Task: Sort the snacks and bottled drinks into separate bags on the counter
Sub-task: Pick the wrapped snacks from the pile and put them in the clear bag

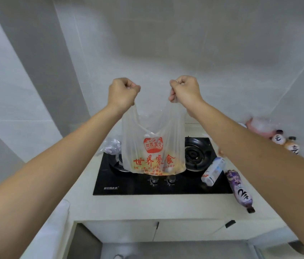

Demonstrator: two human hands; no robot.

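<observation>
Bare forearms fill the lower frame; left hand (122,92) and right hand (184,90) have fingers clamped on the handles of the snack bag (153,146), mid-frame above the hob (128,186). Thin, soft, stretchy film; grip both handles.

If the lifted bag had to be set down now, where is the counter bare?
Bare: the front counter strip between the stove and the cabinet edge, and the stove glass left of its knobs. Crowded: the right side, with a white carton, purple bottle and more bottles.
</observation>
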